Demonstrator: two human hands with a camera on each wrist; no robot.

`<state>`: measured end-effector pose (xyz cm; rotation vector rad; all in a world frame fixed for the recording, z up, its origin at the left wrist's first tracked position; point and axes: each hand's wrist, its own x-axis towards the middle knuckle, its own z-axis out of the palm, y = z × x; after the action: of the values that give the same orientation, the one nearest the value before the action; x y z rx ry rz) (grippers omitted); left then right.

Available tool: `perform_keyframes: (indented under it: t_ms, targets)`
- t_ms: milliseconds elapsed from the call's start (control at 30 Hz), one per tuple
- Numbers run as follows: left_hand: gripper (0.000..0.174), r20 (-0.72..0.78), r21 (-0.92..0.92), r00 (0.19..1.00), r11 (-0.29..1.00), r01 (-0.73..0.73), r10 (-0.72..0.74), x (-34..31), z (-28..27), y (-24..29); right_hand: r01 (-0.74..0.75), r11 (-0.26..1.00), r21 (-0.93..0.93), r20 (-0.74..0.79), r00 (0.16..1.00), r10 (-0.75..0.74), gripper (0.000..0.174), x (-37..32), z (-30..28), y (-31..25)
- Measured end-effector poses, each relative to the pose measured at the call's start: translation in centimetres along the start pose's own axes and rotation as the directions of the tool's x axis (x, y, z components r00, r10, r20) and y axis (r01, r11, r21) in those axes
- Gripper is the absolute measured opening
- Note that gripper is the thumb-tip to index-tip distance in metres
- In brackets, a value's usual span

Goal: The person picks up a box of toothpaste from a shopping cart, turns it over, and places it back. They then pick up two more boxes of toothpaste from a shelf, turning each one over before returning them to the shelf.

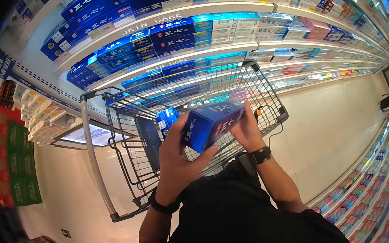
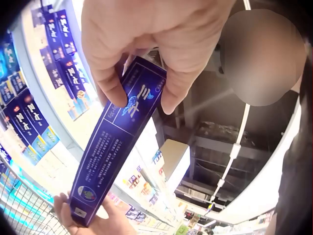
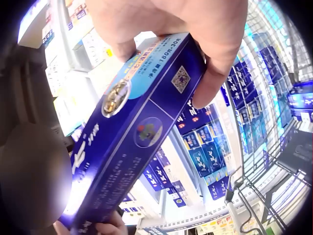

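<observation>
A long dark-blue toothpaste box [image 1: 210, 125] is held over a wire shopping cart [image 1: 268, 95]. My left hand [image 1: 179, 159] grips its near end, fingers curled round it, and my right hand [image 1: 246, 130] holds the far end. In the left wrist view the blue box [image 2: 115, 142] runs from my left hand [image 2: 146, 44] down to the right hand's fingers [image 2: 100, 223]. Seen from the right wrist, my right hand [image 3: 190, 34] wraps the box [image 3: 137, 122] end. Another blue box [image 1: 167, 119] lies inside the cart.
Lit shelves [image 1: 154, 23] marked SKIN CARE, stacked with blue and white toothpaste boxes, stand just beyond the cart. The cart's handle bar [image 1: 94, 161] is at left. A pale floor aisle [image 1: 339, 124] runs right, with more shelving [image 1: 384, 186] along the lower right.
</observation>
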<state>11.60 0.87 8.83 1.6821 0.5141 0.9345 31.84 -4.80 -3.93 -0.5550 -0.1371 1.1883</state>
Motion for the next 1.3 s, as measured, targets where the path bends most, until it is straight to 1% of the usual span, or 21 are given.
perform_keyframes:
  t_ms: [67,100,200,233,333,500,600,633,700,733,767,800,867,900,1000,1033,1067,1133,1167,1233,1300]
  targets:
    - [0.072,0.053,0.162,0.996,0.983,-0.085,0.078,0.3,0.9,0.8,-0.050,0.998,0.035,0.015,0.999,0.049,0.058,0.1,-0.1,1.2]
    - [0.073,0.066,0.309,0.991,0.942,-0.128,0.113,0.4,1.2,1.4,-0.076,0.996,0.053,0.025,0.997,0.075,0.058,0.1,0.0,1.6]
    - [0.073,0.095,0.323,0.979,0.925,-0.200,0.179,0.6,2.0,1.9,-0.175,0.982,0.066,-0.017,0.984,0.177,0.056,0.1,0.4,2.4]
    - [0.073,0.097,0.328,0.978,0.922,-0.208,0.186,0.6,2.1,2.0,-0.188,0.979,0.082,-0.065,0.979,0.194,0.055,-0.1,1.0,2.4]
    - [0.072,0.103,0.346,0.973,0.910,-0.228,0.205,0.5,2.2,2.2,-0.185,0.981,0.062,-0.016,0.982,0.186,0.057,-0.2,0.6,2.2]
    - [0.073,0.088,0.355,0.967,0.899,-0.256,0.240,0.6,2.0,1.7,-0.102,0.993,0.062,-0.027,0.994,0.103,0.060,-0.4,0.2,1.3]
    - [0.072,0.064,0.329,0.984,0.927,-0.179,0.168,0.6,1.5,1.1,-0.059,0.996,0.061,-0.008,0.998,0.059,0.056,-0.7,0.1,0.7]
    - [0.070,0.023,0.297,0.990,0.945,-0.140,0.139,0.5,1.3,0.9,-0.044,0.997,0.063,0.005,0.999,0.044,0.054,-0.7,-0.1,0.3]
    - [0.065,-0.046,0.225,0.996,0.972,-0.068,0.080,0.3,0.4,0.0,0.017,0.999,-0.038,-0.043,0.999,-0.018,0.052,-0.5,-0.8,-0.6]
    - [0.061,-0.095,0.094,0.995,0.995,0.017,-0.008,0.2,-0.1,-0.8,0.049,0.995,-0.088,-0.068,0.996,-0.055,0.051,-0.4,-0.9,-1.3]
    - [0.058,-0.129,-0.042,0.986,0.994,0.099,-0.104,0.0,-0.9,-1.9,0.073,0.988,-0.135,-0.019,0.997,-0.076,0.047,-0.8,-1.0,-2.4]
    - [0.055,-0.149,-0.178,0.968,0.968,0.176,-0.203,-0.2,-1.7,-3.1,0.117,0.953,-0.279,-0.003,0.992,-0.123,0.048,-1.3,-0.1,-3.5]
    - [0.048,-0.056,-0.202,0.950,0.935,0.291,-0.308,-0.9,-4.3,-6.1,0.195,0.818,-0.541,0.044,0.978,-0.204,0.051,-2.5,2.3,-5.5]
    - [0.045,-0.011,-0.207,0.934,0.915,0.347,-0.357,-1.2,-4.9,-7.6,0.252,0.711,-0.657,0.105,0.964,-0.245,0.059,-2.9,2.8,-6.2]
    - [0.038,0.077,-0.428,0.861,0.763,0.484,-0.503,-2.2,-4.7,-12.1,0.323,0.549,-0.771,0.191,0.940,-0.284,0.065,-4.5,7.4,-6.8]
    - [0.035,0.084,-0.416,0.847,0.753,0.509,-0.526,-2.7,-4.3,-13.1,0.330,0.569,-0.754,0.199,0.939,-0.280,0.068,-4.9,8.5,-6.5]
    - [0.035,0.075,-0.555,0.795,0.637,0.535,-0.602,-3.1,-3.7,-13.9,0.369,0.531,-0.763,0.236,0.923,-0.302,0.070,-5.2,9.3,-6.1]
    - [0.038,0.184,-0.707,0.848,0.532,0.466,-0.498,-3.0,-2.1,-13.5,0.443,0.455,-0.773,0.311,0.889,-0.336,0.072,-5.8,10.5,-5.0]
    - [0.038,0.206,-0.738,0.863,0.505,0.447,-0.462,-3.2,-1.6,-13.8,0.470,0.350,-0.810,0.357,0.869,-0.342,0.074,-5.9,10.9,-4.6]
    - [0.039,0.252,-0.795,0.890,0.443,0.414,-0.380,-3.2,-0.7,-14.5,0.455,0.351,-0.818,0.371,0.885,-0.281,0.078,-6.3,11.6,-4.6]
    - [0.040,0.256,-0.782,0.859,0.427,0.454,-0.444,-3.2,0.0,-14.1,0.457,0.357,-0.814,0.382,0.886,-0.262,0.079,-6.5,11.8,-4.5]
